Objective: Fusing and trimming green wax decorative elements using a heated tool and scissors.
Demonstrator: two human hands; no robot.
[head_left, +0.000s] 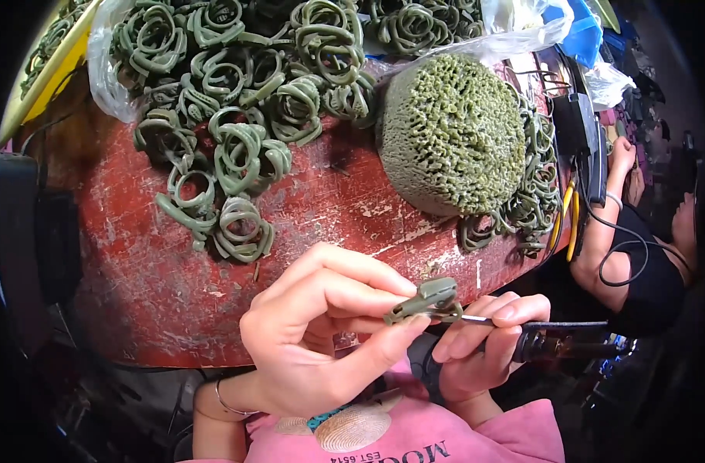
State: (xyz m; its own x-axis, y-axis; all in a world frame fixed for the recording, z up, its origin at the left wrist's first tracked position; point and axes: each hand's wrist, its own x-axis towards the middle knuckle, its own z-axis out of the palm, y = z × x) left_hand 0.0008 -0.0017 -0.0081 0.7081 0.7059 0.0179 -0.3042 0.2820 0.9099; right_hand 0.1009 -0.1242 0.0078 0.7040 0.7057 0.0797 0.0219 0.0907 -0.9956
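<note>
My left hand pinches a small olive-green molded piece between thumb and fingertips, above the near edge of the red table. My right hand is closed on a slim tool with a thin metal tip. That tip touches the right end of the green piece, or lies just beside it. A dark, partly see-through part stretches right from the right hand; whether it belongs to the tool, I cannot tell. Beyond my left hand lie loose curled green pieces of a similar color.
The worn red table bears a large round green block with a pitted top. A heap of green coils spills from a clear plastic bag. Yellow-handled pliers and cables hang at the right edge, near another person's arm.
</note>
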